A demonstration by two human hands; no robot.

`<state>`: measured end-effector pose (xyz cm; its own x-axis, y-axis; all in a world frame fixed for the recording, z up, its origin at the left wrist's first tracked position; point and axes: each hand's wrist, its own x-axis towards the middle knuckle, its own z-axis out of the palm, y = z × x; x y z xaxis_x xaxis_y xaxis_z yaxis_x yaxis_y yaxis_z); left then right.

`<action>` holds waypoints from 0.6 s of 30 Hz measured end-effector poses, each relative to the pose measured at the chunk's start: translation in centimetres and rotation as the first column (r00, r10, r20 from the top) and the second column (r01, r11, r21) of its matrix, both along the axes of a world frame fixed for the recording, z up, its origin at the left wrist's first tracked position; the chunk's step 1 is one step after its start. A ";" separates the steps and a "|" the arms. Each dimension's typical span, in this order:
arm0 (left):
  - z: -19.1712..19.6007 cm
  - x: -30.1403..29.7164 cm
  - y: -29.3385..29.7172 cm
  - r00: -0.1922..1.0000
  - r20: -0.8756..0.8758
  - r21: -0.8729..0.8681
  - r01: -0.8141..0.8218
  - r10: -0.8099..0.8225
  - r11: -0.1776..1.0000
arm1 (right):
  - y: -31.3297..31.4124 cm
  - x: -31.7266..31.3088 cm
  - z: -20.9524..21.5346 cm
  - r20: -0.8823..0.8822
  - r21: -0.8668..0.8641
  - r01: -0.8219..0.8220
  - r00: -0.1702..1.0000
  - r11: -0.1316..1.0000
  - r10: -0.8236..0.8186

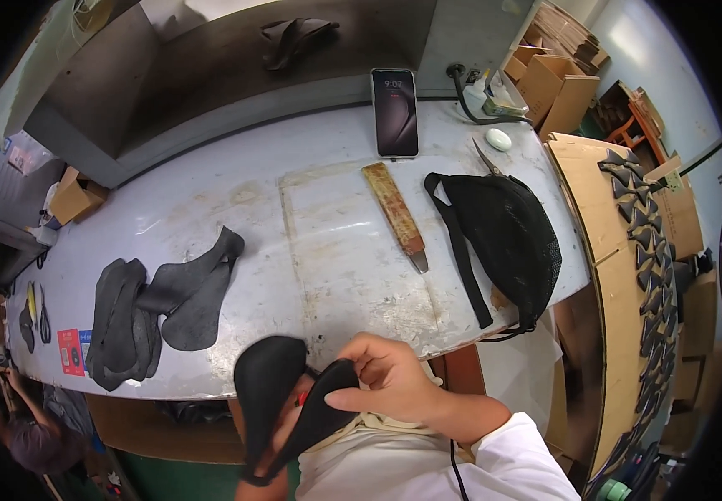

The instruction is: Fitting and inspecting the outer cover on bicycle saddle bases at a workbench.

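My right hand (382,380) pinches the edge of a black two-lobed padded piece (267,376), thumb on the near face and fingers behind. This piece, shaped like a folded shoe upper, is held in front of my body at the table's near edge. Through the gap between its lobes part of my left hand (288,413) shows, with a small red thing beside it that I cannot make out. The lobes hide most of its fingers, though it appears to hold the piece from behind. Left of my hands, flat black cut pieces (198,292) lie beside an overlapping stack (119,321).
A knife (394,209) with a worn wrapped handle lies mid-table. A black mesh bag (503,234), scissors (486,159) and a white round object (498,139) are to the right. A phone (395,113) stands behind. Cardboard (607,309) bears several black pieces. Another person (44,442) is lower left.
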<state>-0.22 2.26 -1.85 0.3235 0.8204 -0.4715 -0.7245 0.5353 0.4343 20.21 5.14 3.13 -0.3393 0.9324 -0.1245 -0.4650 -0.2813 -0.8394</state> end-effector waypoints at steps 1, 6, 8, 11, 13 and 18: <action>-0.1 0.0 -0.1 0.995 -0.074 0.062 0.068 -0.064 0.996 | -0.2 0.2 -0.8 -0.023 -0.005 -0.027 0.999 1.000 0.027; 2.4 -1.0 0.7 0.864 -0.445 0.274 0.382 -0.236 0.882 | 0.1 -0.9 -1.5 0.114 -0.015 -0.172 0.978 0.985 0.173; 3.4 -0.8 0.7 0.854 -0.443 0.156 0.372 -0.272 0.915 | 0.3 -0.4 -1.0 0.120 0.022 -0.169 0.979 0.985 0.165; 4.2 -0.1 0.7 0.890 -0.388 0.135 0.313 -0.241 0.940 | 0.2 0.6 -1.8 0.188 0.023 -0.213 0.961 0.977 0.205; 4.4 0.1 0.0 0.887 -0.427 0.125 0.248 -0.173 0.961 | 0.2 0.6 -0.9 0.392 0.219 -0.140 0.919 0.966 0.045; 5.5 0.1 -0.2 0.813 -0.571 0.156 0.244 -0.114 0.957 | 0.2 -0.1 -0.8 0.531 0.666 -0.110 0.765 0.738 -0.365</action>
<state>-0.13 2.05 3.67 0.2134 0.8737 -0.4372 -0.2286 0.4797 0.8471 20.11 5.32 2.37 -0.2830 0.8825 0.3756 0.2079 0.4387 -0.8743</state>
